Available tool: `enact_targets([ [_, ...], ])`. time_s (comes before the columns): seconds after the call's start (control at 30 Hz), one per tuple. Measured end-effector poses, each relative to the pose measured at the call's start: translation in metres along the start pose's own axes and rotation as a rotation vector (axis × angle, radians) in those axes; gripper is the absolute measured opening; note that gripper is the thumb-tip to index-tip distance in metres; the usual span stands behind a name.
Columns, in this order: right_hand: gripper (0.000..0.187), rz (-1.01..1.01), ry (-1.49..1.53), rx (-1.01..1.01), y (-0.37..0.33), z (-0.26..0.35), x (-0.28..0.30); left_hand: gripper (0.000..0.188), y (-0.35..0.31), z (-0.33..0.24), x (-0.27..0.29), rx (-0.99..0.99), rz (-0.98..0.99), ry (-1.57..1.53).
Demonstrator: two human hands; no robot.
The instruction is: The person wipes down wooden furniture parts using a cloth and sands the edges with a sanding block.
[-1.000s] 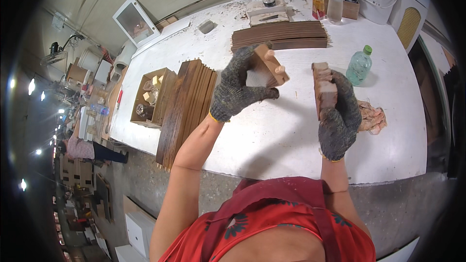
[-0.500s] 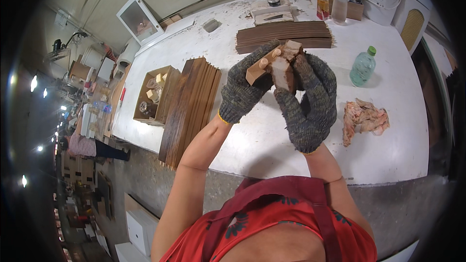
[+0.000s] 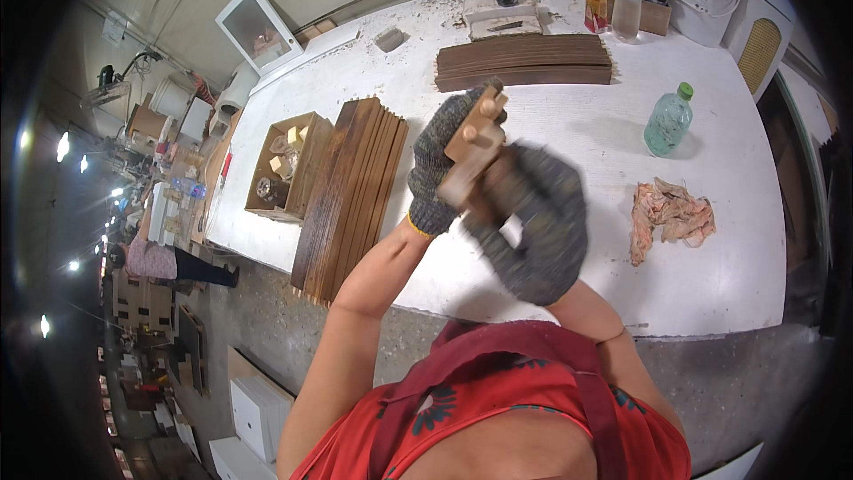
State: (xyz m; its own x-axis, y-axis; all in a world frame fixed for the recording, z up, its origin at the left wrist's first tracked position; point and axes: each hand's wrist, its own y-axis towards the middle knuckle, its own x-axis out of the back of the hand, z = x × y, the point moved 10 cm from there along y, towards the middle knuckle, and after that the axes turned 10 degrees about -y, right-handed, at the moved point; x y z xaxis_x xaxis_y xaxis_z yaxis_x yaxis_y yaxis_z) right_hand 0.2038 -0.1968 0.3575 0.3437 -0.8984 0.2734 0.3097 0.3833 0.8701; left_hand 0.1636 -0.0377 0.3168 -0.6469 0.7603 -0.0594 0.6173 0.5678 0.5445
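- White surface point(image 3: 720, 289): slats point(image 3: 346, 200), box point(image 3: 300, 200) left; bottle point(image 3: 668, 124), rag point(image 3: 668, 220) right.
- Left grip point(image 3: 435, 160): curled round pegged wood block point(image 3: 475, 132), above surface.
- Right grip point(image 3: 546, 222): half-closed on brown pad point(image 3: 498, 185), blurred, overlapping block.

Left hand point(image 3: 434, 160) curls beside blurred right hand point(image 3: 549, 222), 2 forearms point(image 3: 384, 271) angled inward.

From afar I count two pegs point(image 3: 471, 134) beside the fingers point(image 3: 456, 113), two plank stacks point(image 3: 342, 191) (one left, one beyond), one rag point(image 3: 673, 218) rightward.
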Motion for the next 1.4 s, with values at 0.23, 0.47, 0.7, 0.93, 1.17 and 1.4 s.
enact_targets([
  [0.23, 0.060, -0.003, 0.256, 0.012, 0.001, -0.009, 0.013, 0.035, 0.006, 0.014, 0.005, 0.083, -0.028, 0.028],
  [0.47, 0.061, -0.097, 0.221, -0.007, 0.016, -0.032, 0.028, 0.035, 0.013, 0.019, 0.013, 0.079, -0.066, 0.127],
  [0.7, 0.059, -0.123, 0.152, -0.059, 0.029, -0.047, 0.007, 0.041, 0.012, -0.017, -0.005, -0.090, -0.073, 0.455],
  [0.93, 0.064, 0.029, 0.084, 0.067, 0.013, 0.000, 0.003, 0.039, 0.003, 0.003, 0.013, 0.004, -0.101, -0.047],
  [1.17, 0.054, 0.260, 0.338, 0.103, 0.001, 0.010, -0.006, 0.036, 0.017, -0.001, 0.001, 0.137, -0.102, 0.161],
  [1.4, 0.058, -0.107, 0.557, -0.350, 0.019, -0.070, 0.025, 0.055, 0.017, -0.026, 0.021, -0.033, 0.066, 0.167],
])
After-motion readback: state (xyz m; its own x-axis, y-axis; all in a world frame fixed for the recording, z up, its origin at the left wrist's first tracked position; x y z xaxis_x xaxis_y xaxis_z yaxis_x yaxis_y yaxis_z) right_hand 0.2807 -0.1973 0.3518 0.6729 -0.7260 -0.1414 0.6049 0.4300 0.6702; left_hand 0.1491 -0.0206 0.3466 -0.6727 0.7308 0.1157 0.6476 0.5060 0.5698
